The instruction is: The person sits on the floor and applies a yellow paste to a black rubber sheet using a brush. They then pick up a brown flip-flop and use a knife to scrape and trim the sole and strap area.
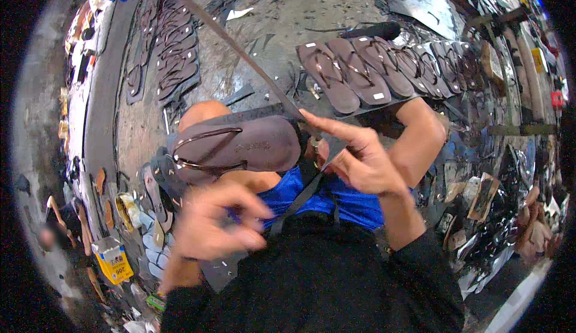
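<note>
A brown flip-flop [255, 144] lies sideways across my lap, by my left thigh, its thin dark straps toward its left end. A long narrow brown strip [231, 42] slants from the upper left down to my right hand [363, 156]. That hand is closed on the strip's lower end, index finger stretched along it; a small dark flap shows below the fingers. My left hand [219, 222], smeared by motion, hovers in front of the flip-flop, fingers curled; whether it holds anything is unclear.
Rows of finished-looking brown flip-flops [366, 72] lie ahead to the right, and more flip-flops [177, 63] ahead to the left. A yellow box [113, 261] stands at my left among loose soles. Scraps [480, 198] are heaped at my right.
</note>
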The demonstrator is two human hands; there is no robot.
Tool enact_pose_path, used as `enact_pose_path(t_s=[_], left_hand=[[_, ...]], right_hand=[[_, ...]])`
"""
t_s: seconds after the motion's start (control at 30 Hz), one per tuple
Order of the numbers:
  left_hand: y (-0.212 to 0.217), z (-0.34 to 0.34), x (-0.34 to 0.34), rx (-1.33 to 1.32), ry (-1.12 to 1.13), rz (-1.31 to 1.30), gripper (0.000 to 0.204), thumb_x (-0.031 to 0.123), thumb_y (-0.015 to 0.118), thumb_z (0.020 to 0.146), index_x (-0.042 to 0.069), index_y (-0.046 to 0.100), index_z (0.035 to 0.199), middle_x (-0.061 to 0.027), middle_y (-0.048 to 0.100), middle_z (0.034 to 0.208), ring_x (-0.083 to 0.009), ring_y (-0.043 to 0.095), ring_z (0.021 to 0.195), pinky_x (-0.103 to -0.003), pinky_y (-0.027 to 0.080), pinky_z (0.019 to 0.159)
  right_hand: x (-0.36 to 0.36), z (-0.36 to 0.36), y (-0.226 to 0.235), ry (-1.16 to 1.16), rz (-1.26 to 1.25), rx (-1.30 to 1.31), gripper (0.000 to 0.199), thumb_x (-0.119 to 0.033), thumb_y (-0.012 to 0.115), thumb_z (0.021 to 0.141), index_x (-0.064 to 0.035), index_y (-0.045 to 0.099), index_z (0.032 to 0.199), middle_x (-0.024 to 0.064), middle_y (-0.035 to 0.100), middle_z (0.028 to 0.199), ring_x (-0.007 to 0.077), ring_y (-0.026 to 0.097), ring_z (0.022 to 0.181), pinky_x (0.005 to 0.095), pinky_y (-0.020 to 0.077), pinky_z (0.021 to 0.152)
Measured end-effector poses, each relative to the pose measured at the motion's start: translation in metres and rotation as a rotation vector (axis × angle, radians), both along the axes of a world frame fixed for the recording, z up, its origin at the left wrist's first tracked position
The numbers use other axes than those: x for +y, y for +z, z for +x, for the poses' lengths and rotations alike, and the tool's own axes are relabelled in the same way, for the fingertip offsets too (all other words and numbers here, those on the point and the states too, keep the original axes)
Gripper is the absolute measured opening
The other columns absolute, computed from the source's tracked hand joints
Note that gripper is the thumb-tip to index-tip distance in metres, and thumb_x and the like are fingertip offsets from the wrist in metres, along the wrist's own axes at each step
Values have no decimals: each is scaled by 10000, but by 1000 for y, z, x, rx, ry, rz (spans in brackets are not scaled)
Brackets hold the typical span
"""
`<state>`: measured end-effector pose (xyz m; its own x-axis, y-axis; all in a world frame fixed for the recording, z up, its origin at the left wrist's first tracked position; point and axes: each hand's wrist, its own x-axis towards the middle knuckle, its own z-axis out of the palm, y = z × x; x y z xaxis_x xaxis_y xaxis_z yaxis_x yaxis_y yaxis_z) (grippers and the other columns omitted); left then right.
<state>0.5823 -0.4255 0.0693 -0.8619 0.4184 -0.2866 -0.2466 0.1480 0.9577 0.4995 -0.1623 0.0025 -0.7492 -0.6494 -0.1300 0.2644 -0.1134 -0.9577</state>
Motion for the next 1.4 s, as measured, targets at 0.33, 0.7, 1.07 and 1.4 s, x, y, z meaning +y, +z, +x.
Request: enact_pose_path(t_s=[0.33,0.7,1.07,1.4], left_hand=[[-88,-26,84,-320,1061,893,427,507,641,889,128,632,1086,-25,696,980,-176,663,907,-324,534,836],[-115,5,83,-264,1144,766,334,382,588,958,104,613,1141,-19,674,1057,-155,649,939,-317,541,819],[-144,53,75,-170,1243,343,432,215,528,985,-50,457,1319,-135,636,1048,-240,618,873,-347,495,768],[-106,44,74,-348,1163,267,417,461,451,1009,72,595,964,-21,614,786,-102,589,639,-237,485,558]], right_hand=[[-17,73,-12,-329,199,39,385,-39,638,888,5,566,1264,61,645,976,111,585,811,245,481,716],[36,157,-49,-443,724,560,357,-137,747,807,-55,670,1145,117,705,997,245,669,746,335,545,658],[-10,123,-33,-223,627,313,265,-218,681,879,-67,681,1098,131,666,783,275,647,639,356,535,595],[-60,89,-77,-301,516,505,404,-131,692,799,-81,636,1195,161,666,884,306,661,753,386,533,659]])
